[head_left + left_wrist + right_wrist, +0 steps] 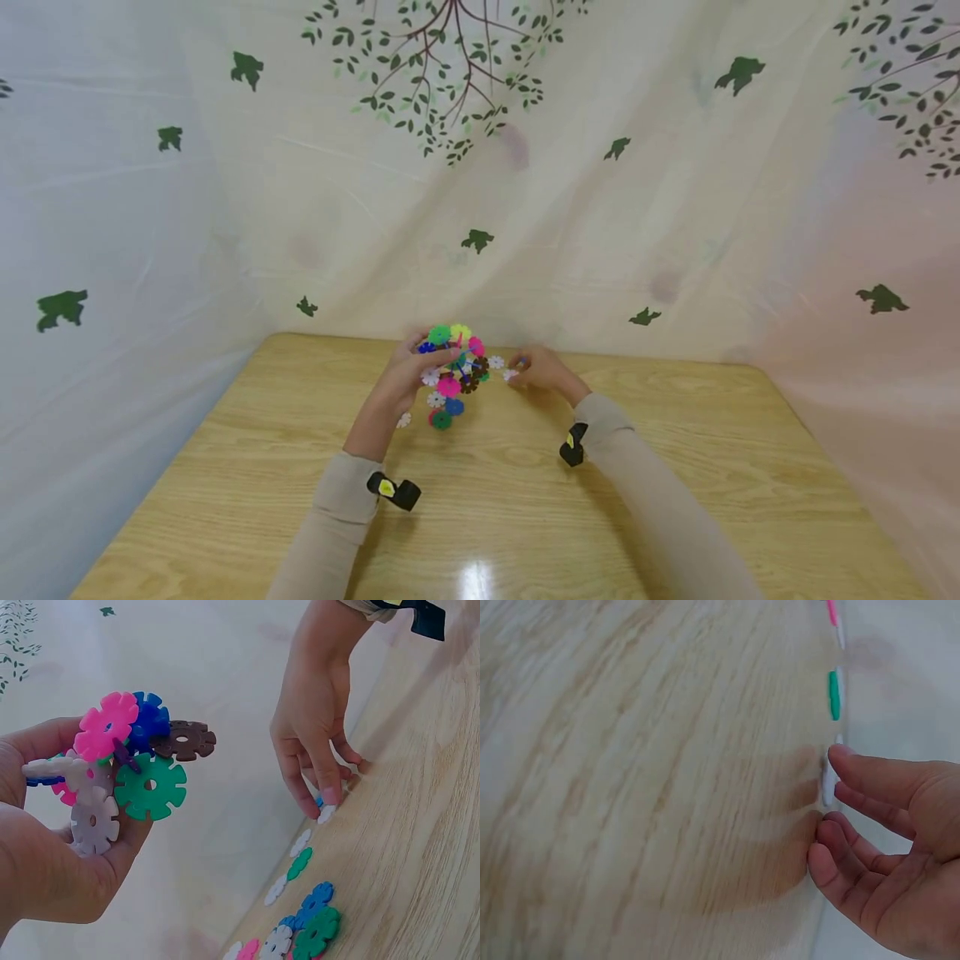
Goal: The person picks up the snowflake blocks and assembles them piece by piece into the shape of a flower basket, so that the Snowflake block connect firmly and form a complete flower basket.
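Observation:
My left hand (399,377) grips a cluster of interlocked flower-shaped plastic discs (448,387) in pink, green, blue, brown, white and yellow. In the left wrist view the cluster (150,799) sits between thumb and fingers, above the table. Toward the table's far edge, my right hand (546,372) pinches a white flower disc (325,814) between thumb and fingertip. From the right wrist view that disc (827,784) appears nearly edge-on, partly hidden by the fingertips. A blue disc (319,802) shows just behind it.
Loose discs lie along the table's far edge, among them a green disc (300,863) and a white disc (496,362). Nearer the left hand lie a dark green disc (441,420) and a blue disc (454,407). A printed cloth (375,250) hangs behind the wooden table (480,500).

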`<state>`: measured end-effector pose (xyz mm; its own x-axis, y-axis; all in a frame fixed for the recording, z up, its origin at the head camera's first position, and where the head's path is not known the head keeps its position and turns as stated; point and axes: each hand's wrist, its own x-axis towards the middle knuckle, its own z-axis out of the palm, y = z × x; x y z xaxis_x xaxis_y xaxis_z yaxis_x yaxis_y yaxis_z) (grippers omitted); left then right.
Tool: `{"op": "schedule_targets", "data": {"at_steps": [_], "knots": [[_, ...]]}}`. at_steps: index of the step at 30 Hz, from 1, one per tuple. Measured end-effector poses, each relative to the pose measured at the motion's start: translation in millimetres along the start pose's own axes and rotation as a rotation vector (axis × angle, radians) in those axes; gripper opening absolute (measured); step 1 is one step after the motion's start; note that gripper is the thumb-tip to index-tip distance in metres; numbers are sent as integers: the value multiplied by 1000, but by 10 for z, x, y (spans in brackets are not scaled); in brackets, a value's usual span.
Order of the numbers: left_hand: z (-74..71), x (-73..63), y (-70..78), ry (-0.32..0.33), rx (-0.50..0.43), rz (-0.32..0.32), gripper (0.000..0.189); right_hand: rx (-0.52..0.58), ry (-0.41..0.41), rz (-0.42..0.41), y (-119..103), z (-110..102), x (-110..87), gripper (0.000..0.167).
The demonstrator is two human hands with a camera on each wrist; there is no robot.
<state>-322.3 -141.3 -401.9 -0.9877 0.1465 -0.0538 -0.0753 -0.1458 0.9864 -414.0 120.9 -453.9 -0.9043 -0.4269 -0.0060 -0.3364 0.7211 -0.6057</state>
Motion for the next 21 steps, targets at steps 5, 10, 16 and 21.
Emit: {"op": "schedule_targets", "data": {"at_steps": [5,10,16,21], "knots": [[12,21,-2,1,-3,14,64,-25,15,8,13,26,42,30],[21,32,-2,13,-3,16,61,15,5,28,36,15,39,20],[17,52,-15,12,0,25,58,28,-19,20,68,3,39,22],[11,63,-30,7,0,18,61,27,-33,2,94,5,56,24]]}}
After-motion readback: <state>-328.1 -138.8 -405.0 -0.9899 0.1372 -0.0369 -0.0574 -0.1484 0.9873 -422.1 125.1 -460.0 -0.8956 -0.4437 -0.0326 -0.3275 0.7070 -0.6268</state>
